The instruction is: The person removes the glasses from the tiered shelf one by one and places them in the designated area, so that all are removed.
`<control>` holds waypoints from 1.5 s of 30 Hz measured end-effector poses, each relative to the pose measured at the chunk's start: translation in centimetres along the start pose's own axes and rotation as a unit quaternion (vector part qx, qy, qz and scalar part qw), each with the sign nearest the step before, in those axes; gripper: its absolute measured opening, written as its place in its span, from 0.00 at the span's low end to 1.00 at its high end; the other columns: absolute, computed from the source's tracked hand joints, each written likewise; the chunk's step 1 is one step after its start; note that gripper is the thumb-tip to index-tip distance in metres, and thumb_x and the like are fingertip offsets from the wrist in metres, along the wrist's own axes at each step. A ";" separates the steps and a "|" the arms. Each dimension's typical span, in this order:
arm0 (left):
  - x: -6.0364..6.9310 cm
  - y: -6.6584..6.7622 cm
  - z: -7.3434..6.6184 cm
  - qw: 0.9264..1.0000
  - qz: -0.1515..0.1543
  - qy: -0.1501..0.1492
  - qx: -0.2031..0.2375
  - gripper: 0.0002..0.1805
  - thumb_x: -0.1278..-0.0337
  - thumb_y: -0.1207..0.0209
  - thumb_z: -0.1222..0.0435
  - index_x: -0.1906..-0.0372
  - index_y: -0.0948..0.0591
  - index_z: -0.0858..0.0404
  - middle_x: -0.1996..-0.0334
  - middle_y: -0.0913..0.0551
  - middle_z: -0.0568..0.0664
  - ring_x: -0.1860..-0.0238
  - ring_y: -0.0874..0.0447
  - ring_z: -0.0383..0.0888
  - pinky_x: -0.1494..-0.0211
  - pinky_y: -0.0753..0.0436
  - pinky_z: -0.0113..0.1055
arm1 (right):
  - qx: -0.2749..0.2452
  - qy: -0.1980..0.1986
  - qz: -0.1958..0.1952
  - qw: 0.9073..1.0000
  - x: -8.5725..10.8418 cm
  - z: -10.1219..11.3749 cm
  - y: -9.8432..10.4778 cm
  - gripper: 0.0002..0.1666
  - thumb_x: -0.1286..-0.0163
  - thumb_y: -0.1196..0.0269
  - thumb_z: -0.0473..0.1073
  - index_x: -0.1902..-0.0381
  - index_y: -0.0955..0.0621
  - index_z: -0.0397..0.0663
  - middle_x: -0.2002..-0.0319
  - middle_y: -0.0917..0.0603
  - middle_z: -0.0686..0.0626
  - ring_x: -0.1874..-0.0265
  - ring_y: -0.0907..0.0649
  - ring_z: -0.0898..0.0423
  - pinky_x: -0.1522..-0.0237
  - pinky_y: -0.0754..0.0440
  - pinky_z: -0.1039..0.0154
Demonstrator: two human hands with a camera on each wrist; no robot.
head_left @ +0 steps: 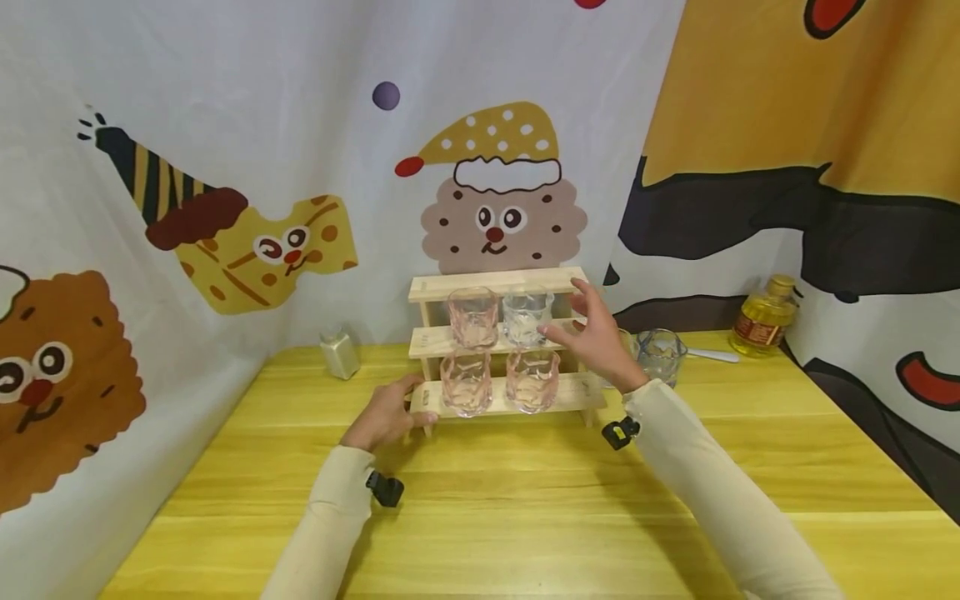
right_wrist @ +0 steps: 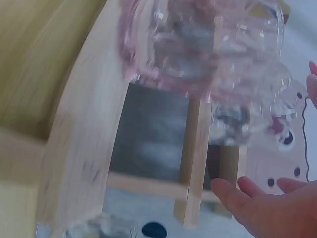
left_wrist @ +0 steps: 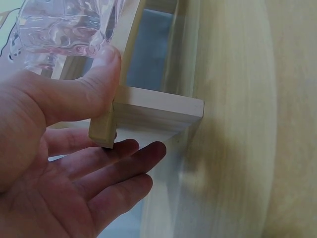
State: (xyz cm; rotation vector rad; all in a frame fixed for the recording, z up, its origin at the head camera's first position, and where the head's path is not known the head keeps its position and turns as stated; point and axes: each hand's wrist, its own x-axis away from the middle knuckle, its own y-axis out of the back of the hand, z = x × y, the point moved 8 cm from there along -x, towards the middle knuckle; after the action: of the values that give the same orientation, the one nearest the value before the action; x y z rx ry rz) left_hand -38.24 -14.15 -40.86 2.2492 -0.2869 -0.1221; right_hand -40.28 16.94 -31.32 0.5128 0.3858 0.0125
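A three-tier wooden rack (head_left: 573, 392) holds two pink glasses (head_left: 467, 383) (head_left: 532, 382) on its bottom shelf. On the middle shelf stand another pink glass (head_left: 472, 318) and a clear glass (head_left: 522, 317). My left hand (head_left: 386, 414) grips the left end of the bottom shelf; in the left wrist view its thumb (left_wrist: 96, 82) lies on the wood with fingers underneath. My right hand (head_left: 600, 343) is raised at the rack's right side, beside the clear glass, with fingers spread. The right wrist view shows its fingers (right_wrist: 230, 194) apart from the glasses, holding nothing.
Behind my right wrist stands a bluish glass (head_left: 662, 354), with a white-handled utensil (head_left: 712, 356) beside it. An oil bottle (head_left: 763, 317) is at the back right and a small jar (head_left: 340, 353) at the back left. A printed curtain (head_left: 315, 83) hangs behind the wooden table (head_left: 495, 517).
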 end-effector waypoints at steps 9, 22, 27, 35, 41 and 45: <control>0.1 0.1 -0.1 1.000 -0.004 -0.004 0.011 0.36 0.41 0.31 0.62 0.29 0.31 0.65 0.39 0.20 0.65 0.40 0.18 0.61 0.44 0.15 0.49 | -0.009 -0.037 0.043 0.998 -1.5 0.1 -2.5 0.60 0.36 0.30 0.57 0.19 0.52 0.55 0.28 0.38 0.36 0.27 0.34 0.38 0.27 0.33 0.40; 0.2 0.0 0.0 1.000 -0.008 -0.002 0.015 0.36 0.41 0.30 0.63 0.29 0.30 0.64 0.40 0.20 0.64 0.41 0.17 0.60 0.43 0.15 0.49 | -0.030 -0.038 0.050 0.998 -2.7 0.2 -3.2 0.55 0.36 0.28 0.53 0.20 0.47 0.55 0.32 0.31 0.40 0.34 0.29 0.39 0.34 0.27 0.39; 0.3 0.1 0.0 1.000 -0.009 0.003 0.016 0.37 0.41 0.30 0.63 0.28 0.31 0.64 0.40 0.20 0.64 0.40 0.18 0.60 0.43 0.15 0.50 | -0.026 -0.036 0.047 0.998 -2.9 0.5 -3.3 0.53 0.36 0.28 0.51 0.20 0.44 0.54 0.39 0.26 0.41 0.53 0.26 0.44 0.54 0.22 0.53; 0.4 0.0 0.0 1.000 -0.007 0.006 0.013 0.37 0.41 0.31 0.62 0.29 0.31 0.64 0.39 0.20 0.64 0.40 0.18 0.60 0.43 0.15 0.49 | -0.054 -0.039 0.049 0.997 -3.3 0.2 -3.1 0.47 0.35 0.28 0.47 0.23 0.38 0.53 0.43 0.25 0.39 0.64 0.28 0.51 0.64 0.24 0.60; 0.2 0.1 0.2 1.000 -0.012 0.008 0.008 0.37 0.42 0.30 0.61 0.29 0.31 0.64 0.39 0.20 0.64 0.40 0.18 0.59 0.42 0.16 0.50 | -0.083 -0.049 0.053 0.994 -3.5 0.0 -2.9 0.46 0.36 0.28 0.45 0.24 0.35 0.54 0.45 0.24 0.38 0.65 0.26 0.51 0.64 0.24 0.59; 0.0 0.0 0.2 1.000 -0.011 0.005 0.009 0.37 0.42 0.30 0.62 0.29 0.31 0.65 0.39 0.20 0.64 0.41 0.17 0.59 0.44 0.15 0.48 | -0.090 -0.052 0.045 0.994 -3.4 -0.1 -2.3 0.46 0.36 0.27 0.44 0.24 0.36 0.52 0.44 0.23 0.37 0.65 0.24 0.52 0.61 0.24 0.58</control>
State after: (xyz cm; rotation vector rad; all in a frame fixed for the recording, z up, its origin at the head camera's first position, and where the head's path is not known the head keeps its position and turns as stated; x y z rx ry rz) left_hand -38.25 -14.34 -40.95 2.2711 -0.2594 -0.1197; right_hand -43.66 14.59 -31.28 0.3500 0.2557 0.1069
